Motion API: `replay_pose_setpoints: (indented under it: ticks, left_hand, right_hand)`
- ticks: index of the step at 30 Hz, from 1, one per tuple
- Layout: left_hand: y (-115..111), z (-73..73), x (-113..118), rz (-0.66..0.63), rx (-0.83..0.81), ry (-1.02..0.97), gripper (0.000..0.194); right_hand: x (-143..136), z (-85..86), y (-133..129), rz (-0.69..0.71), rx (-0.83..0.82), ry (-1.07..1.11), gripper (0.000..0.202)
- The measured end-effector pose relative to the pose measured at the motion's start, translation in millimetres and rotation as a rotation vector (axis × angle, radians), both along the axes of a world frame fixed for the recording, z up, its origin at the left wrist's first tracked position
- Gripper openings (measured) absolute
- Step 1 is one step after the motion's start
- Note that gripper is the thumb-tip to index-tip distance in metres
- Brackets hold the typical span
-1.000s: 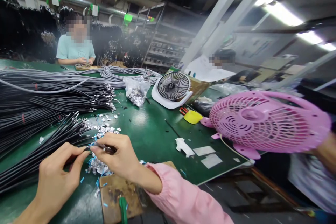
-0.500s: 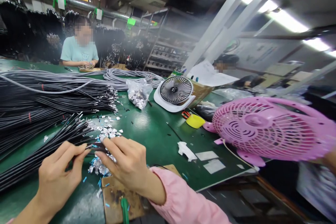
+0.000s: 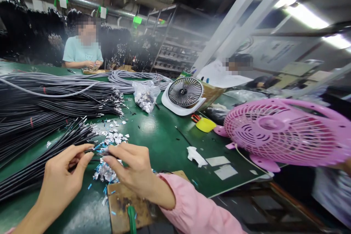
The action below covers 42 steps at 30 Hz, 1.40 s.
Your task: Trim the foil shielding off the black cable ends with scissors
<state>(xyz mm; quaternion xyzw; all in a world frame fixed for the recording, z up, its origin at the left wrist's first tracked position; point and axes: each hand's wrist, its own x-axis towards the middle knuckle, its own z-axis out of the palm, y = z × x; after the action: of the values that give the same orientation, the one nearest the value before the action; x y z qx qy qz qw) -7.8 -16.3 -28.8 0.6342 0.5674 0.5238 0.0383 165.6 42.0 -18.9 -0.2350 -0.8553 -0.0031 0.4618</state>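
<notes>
Over the green table, my left hand is closed in a pinch on the end of a black cable. My right hand faces it from the right, thumb and fingers pinched near the cable's tip. What it grips, a small dark piece, is too small to name. Beneath the fingers lies a heap of silver foil scraps with blue bits among them. A bundle of black cables runs behind my left hand. Below my right hand is a stained wooden board with a green handle on it.
Beyond the heap lie more black cables and grey cable coils. A clear bag of scraps, a white fan, a yellow piece and a pink fan stand rightward. A co-worker sits across the table.
My fingertips have shifted slightly at the cable end, and less of the dark piece shows between my hands. The view has moved a little; the table's contents look the same.
</notes>
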Motion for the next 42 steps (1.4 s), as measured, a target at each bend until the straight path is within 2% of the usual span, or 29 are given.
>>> replay_pose_setpoints:
  ticks: [3, 5, 10, 13, 15, 17, 19, 21, 23, 25, 30, 33, 36, 40, 42]
  left_hand:
    - [-1, 3.8, -2, -0.041, -0.092, -0.106, 0.028]
    - [-1, 4.8, -3, -0.049, -0.086, -0.140, 0.027]
    - [-3, 5.7, -7, 0.009, 0.055, -0.124, 0.016]
    - [-2, 9.5, -6, -0.011, 0.022, -0.170, 0.026]
    - [0, 12.4, -5, -0.061, -0.040, -0.228, 0.036]
    - [2, 13.8, -5, -0.101, -0.081, -0.274, 0.043]
    - [2, 12.8, -6, -0.109, -0.066, -0.266, 0.043]
    - [0, 9.9, -8, -0.090, 0.008, -0.177, 0.034]
    - [-3, 6.3, -8, -0.051, 0.121, -0.036, 0.020]
    - [-6, 3.3, -8, 0.001, 0.229, 0.102, 0.012]
    - [-9, -0.8, -6, 0.074, 0.338, 0.258, 0.017]
    - [-9, -2.2, -6, 0.107, 0.360, 0.302, 0.016]
    - [-8, -3.1, -6, 0.150, 0.384, 0.318, 0.016]
    - [-12, -4.9, -7, 0.206, 0.381, 0.259, 0.018]
    - [-15, -6.3, -7, 0.224, 0.392, 0.227, 0.020]
  right_hand:
    - [-7, 4.3, 3, 0.040, -0.360, 0.144, 0.025]
    - [-16, 7.2, 5, 0.068, -0.496, 0.181, 0.021]
    - [-32, 5.7, 8, 0.203, -0.429, 0.137, 0.017]
    - [-34, 3.3, 7, 0.236, -0.374, 0.145, 0.014]
    - [-33, 4.7, 6, 0.253, -0.400, 0.163, 0.014]
    - [-32, 8.8, 5, 0.269, -0.618, 0.195, 0.012]
    - [-31, 13.8, 4, 0.326, -1.019, 0.210, 0.017]
    - [-31, 17.8, 4, 0.403, -1.386, 0.216, 0.020]
    - [-30, 19.9, 4, 0.410, -1.541, 0.246, 0.024]
    - [-29, 20.6, 5, 0.363, -1.530, 0.286, 0.030]
    - [-25, 16.6, 3, 0.312, -1.345, 0.233, 0.029]
    - [-25, 9.8, 0, 0.385, -1.075, 0.178, 0.031]
    - [-27, 5.9, -3, 0.335, -0.833, 0.152, 0.033]
    - [-25, 10.9, -3, 0.238, -0.833, 0.225, 0.009]
    - [-23, 14.0, -3, 0.244, -0.759, 0.224, 0.016]
